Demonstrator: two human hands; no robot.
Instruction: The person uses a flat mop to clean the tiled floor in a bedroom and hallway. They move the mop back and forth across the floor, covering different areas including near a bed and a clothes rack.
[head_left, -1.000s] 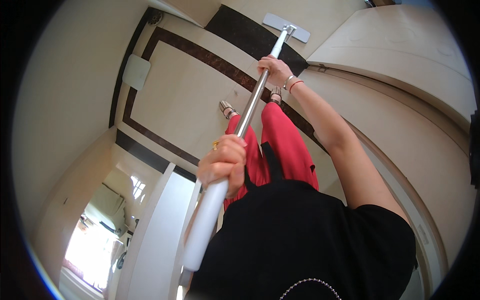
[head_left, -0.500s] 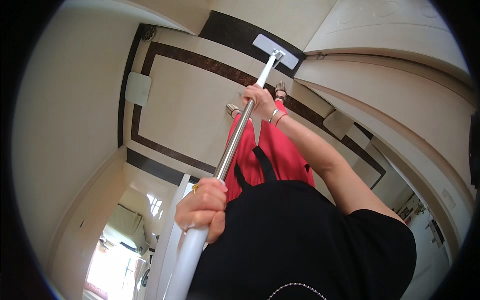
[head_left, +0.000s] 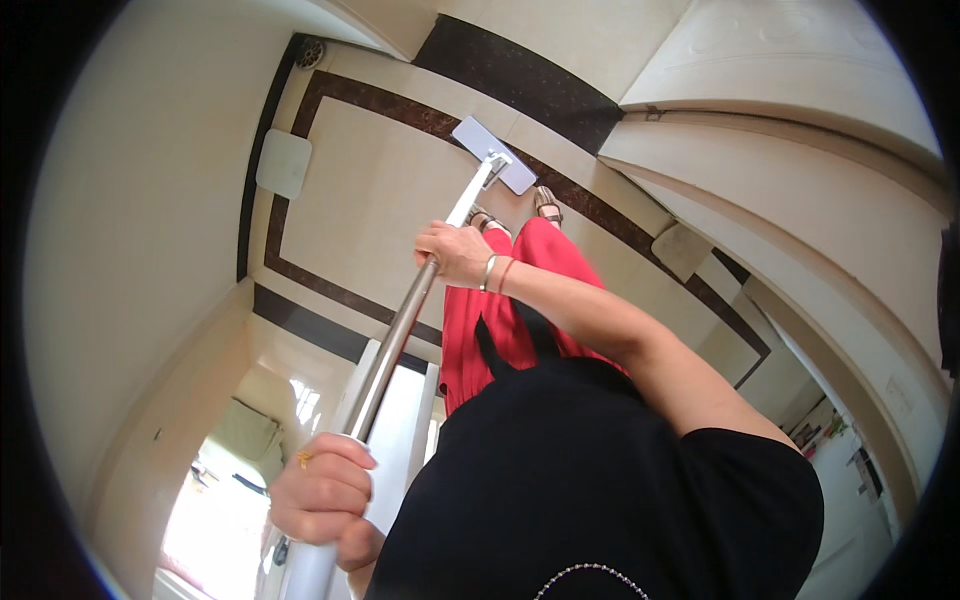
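Observation:
A flat mop with a white and metal pole slants from the lower left up to the floor. Its pale rectangular head lies across the dark brown floor border, just ahead of my feet. My left hand, a gold ring on one finger, is wrapped round the thick white upper grip. Farther along, my right hand grips the pole near where metal meets white; a bangle and a red cord circle that wrist. The fingers of both hands are closed on the pole.
My sandalled foot stands close behind the mop head. A black threshold strip crosses the floor beyond it. To the left, a pale square pad lies by the wall, with a round drain cover farther off. A door frame runs along the right.
The mop head has come back from the black threshold strip toward my feet and to the left. Both hands have shifted left and nearer with the pole.

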